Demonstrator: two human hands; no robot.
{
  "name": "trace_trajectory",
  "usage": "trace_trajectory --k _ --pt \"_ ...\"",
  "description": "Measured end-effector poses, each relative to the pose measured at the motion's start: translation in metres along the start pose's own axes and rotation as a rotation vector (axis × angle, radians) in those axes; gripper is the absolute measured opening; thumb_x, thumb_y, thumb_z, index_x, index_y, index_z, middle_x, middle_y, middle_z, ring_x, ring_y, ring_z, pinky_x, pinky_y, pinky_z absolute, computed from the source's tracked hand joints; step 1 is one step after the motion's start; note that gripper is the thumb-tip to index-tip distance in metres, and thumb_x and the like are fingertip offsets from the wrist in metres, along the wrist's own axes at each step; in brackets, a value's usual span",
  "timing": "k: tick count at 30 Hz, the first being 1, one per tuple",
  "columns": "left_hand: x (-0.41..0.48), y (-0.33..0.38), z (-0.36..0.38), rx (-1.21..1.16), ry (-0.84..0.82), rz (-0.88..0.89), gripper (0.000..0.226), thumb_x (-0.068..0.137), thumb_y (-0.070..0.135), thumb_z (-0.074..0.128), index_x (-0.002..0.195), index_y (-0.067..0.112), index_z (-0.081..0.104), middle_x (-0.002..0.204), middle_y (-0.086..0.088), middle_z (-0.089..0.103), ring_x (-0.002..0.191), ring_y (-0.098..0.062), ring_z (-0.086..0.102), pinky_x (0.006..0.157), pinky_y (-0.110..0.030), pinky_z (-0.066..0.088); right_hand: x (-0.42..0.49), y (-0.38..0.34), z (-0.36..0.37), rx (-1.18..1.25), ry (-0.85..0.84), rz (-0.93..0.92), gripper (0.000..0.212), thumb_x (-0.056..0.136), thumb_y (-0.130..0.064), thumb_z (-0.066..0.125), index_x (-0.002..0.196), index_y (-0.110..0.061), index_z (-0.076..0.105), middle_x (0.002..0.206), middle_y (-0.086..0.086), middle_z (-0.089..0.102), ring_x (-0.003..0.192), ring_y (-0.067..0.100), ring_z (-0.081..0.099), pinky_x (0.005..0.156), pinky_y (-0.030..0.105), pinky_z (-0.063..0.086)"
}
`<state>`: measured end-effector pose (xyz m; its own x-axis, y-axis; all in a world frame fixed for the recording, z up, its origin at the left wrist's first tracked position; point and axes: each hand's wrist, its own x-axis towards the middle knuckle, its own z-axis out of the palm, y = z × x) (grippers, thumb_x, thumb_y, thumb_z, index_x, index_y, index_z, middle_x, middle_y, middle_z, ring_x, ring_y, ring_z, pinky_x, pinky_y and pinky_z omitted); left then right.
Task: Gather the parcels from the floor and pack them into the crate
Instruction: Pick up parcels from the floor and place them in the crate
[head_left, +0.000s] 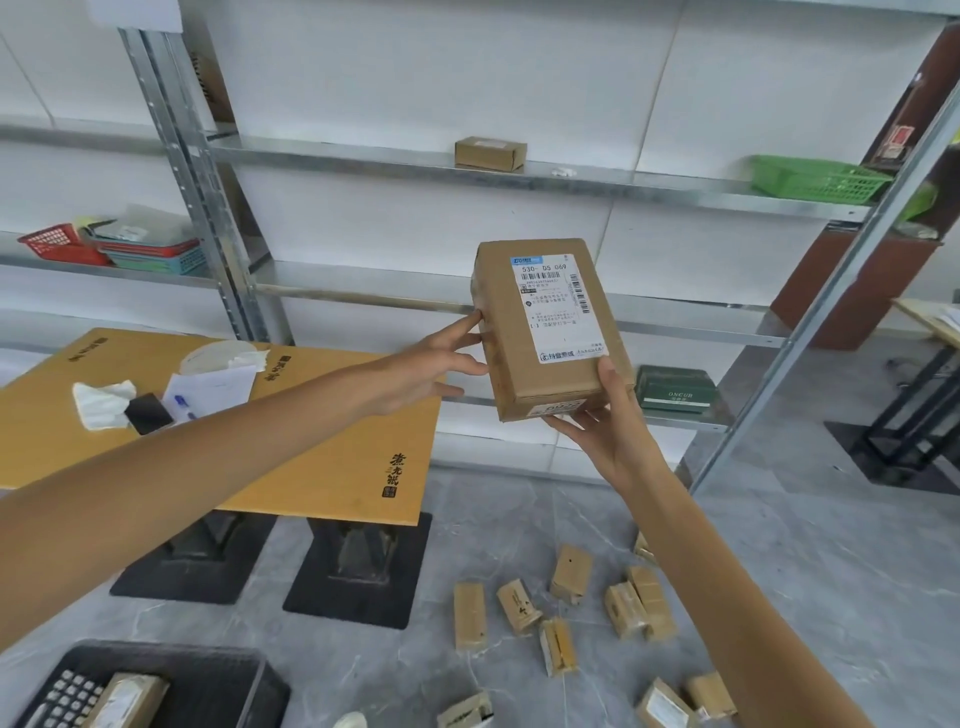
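Right hand (597, 431): closed under and around the lower end of a box (550, 327), thumb on its labelled face, fingers beneath; left hand (436, 364): open, fingertips touching the box's left edge, steadying rather than gripping; box: brown cardboard, white shipping label (558, 306) facing the camera, held upright in the air in front of the shelves (415, 166), well above the floor; crate (208, 680): black, low at the near left on the floor, one parcel (127, 699) already lying in it; loose parcels (566, 613): about a dozen small brown ones scattered on the grey floor below the right arm, some touching; table (311, 457): yellow top, papers on it, between crate and shelves. Step, as judged: carrying the box down to the crate, most of the task left. Risk: grip sits at one end only, so the top could tip out on the swing down; the table edge lies near the path; a careless drop may skew the parcel inside.
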<state>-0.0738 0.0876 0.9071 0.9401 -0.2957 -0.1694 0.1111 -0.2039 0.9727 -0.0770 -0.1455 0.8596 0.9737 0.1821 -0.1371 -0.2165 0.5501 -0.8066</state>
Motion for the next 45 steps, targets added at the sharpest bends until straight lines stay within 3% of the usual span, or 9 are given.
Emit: trace_trajectory --k 7,12,19,24,27,29,32,38,45 --pt "-0.015 -0.007 -0.009 -0.014 0.029 -0.003 0.077 0.089 0.011 0.06 0.143 0.05 0.021 0.137 0.017 0.038 0.131 -0.01 0.037 0.094 -0.033 0.042 -0.009 0.009 0.014 -0.004 -0.013 0.015 0.065 0.084 -0.037 0.062 0.139 -0.018 0.034 0.135 0.014 0.05 0.118 0.031 0.056 0.095 0.058 0.047" --pt "-0.03 -0.012 -0.027 -0.012 0.034 -0.001 0.076 0.09 0.01 0.058 0.142 0.052 0.022 0.137 0.017 0.037 0.125 -0.006 0.042 0.093 -0.033 0.043 -0.016 0.024 0.035 0.014 0.002 0.012 0.069 0.08 -0.037 0.066 0.137 -0.014 0.035 0.132 0.015 0.051 0.119 0.032 0.056 0.086 0.055 0.053" --pt "-0.076 -0.02 -0.076 0.024 0.07 0.006 0.078 0.089 0.013 0.06 0.144 0.049 0.019 0.145 0.013 0.035 0.132 -0.012 0.038 0.109 -0.045 0.036 -0.029 0.059 0.095 -0.037 -0.018 -0.011 0.068 0.081 -0.036 0.065 0.136 -0.013 0.034 0.131 0.015 0.053 0.117 0.029 0.058 0.088 0.054 0.052" --pt "-0.129 -0.036 -0.129 0.043 0.088 0.019 0.074 0.091 0.018 0.058 0.143 0.052 0.019 0.137 0.023 0.04 0.128 -0.009 0.043 0.11 -0.05 0.031 -0.049 0.103 0.157 -0.157 -0.001 -0.03 0.07 0.072 -0.042 0.069 0.127 -0.016 0.034 0.121 0.008 0.059 0.109 0.019 0.062 0.094 0.054 0.049" --pt "-0.164 -0.045 -0.157 0.029 0.073 0.018 0.076 0.082 0.025 0.06 0.139 0.056 0.021 0.126 0.034 0.045 0.123 -0.005 0.045 0.111 -0.057 0.019 -0.066 0.135 0.192 -0.245 -0.023 -0.046 0.076 0.069 -0.047 0.069 0.131 -0.022 0.033 0.121 0.002 0.061 0.108 0.013 0.063 0.1 0.057 0.042" --pt "-0.188 -0.052 -0.179 -0.002 0.062 0.023 0.075 0.077 0.031 0.058 0.138 0.057 0.023 0.13 0.03 0.046 0.126 -0.009 0.043 0.111 -0.059 0.017 -0.079 0.159 0.215 -0.271 -0.052 -0.053 0.076 0.07 -0.049 0.067 0.134 -0.028 0.033 0.122 -0.001 0.063 0.107 0.012 0.064 0.102 0.06 0.038" --pt "-0.223 -0.063 -0.207 -0.045 0.05 0.024 0.071 0.08 0.039 0.061 0.139 0.054 0.024 0.139 0.02 0.045 0.127 -0.014 0.044 0.11 -0.058 0.027 -0.098 0.191 0.25 -0.313 -0.085 -0.05 0.076 0.072 -0.051 0.065 0.138 -0.032 0.032 0.128 -0.002 0.06 0.113 0.016 0.061 0.105 0.062 0.032" --pt "-0.28 -0.087 -0.256 -0.048 0.032 0.047 0.075 0.088 0.024 0.064 0.141 0.054 0.02 0.146 0.019 0.035 0.128 -0.011 0.045 0.098 -0.045 0.048 -0.133 0.237 0.308 -0.367 -0.083 -0.039 0.075 0.071 -0.056 0.063 0.137 -0.037 0.034 0.128 -0.008 0.058 0.114 0.015 0.059 0.106 0.06 0.033" --pt "-0.307 -0.091 -0.278 -0.094 0.077 0.078 0.073 0.087 0.02 0.065 0.137 0.054 0.025 0.138 0.023 0.041 0.122 -0.008 0.05 0.096 -0.043 0.05 -0.134 0.245 0.334 -0.363 -0.083 0.004 0.054 0.086 -0.057 0.047 0.132 -0.03 0.039 0.119 -0.011 0.059 0.113 0.015 0.056 0.109 0.061 0.028"
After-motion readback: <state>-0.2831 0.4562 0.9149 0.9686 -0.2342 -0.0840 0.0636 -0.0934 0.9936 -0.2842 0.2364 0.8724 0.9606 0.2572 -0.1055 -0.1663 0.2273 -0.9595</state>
